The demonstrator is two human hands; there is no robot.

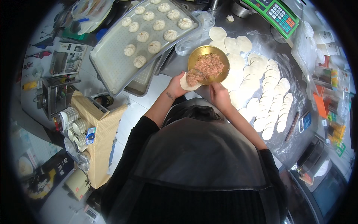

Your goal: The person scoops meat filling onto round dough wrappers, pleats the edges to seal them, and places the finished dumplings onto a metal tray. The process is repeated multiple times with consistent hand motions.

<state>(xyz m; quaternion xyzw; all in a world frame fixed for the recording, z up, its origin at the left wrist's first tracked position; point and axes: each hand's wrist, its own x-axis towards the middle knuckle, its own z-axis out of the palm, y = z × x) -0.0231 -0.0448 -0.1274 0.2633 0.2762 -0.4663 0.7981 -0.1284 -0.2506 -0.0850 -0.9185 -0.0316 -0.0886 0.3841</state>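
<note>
My left hand (178,85) holds a round dough wrapper (188,86) near the rim of a gold-coloured metal bowl (223,57). A lump of minced meat filling (193,77) lies on the wrapper, and more meat filling (209,65) with green flecks fills part of the bowl. My right hand (220,96) is closed at the bowl's near edge around a thin metal utensil (202,74), whose end is at the lump on the wrapper. Most of the utensil is hidden, so its exact kind cannot be told.
A perforated metal tray (112,65) with several pleated buns (154,47) stands at left, overlapping a second tray (137,86). Flat dough wrappers (231,45) and overlapping rows of them (271,98) cover the floured worktop (296,92) at right. A rolling pin (292,127) and a green scale (275,16) are beyond.
</note>
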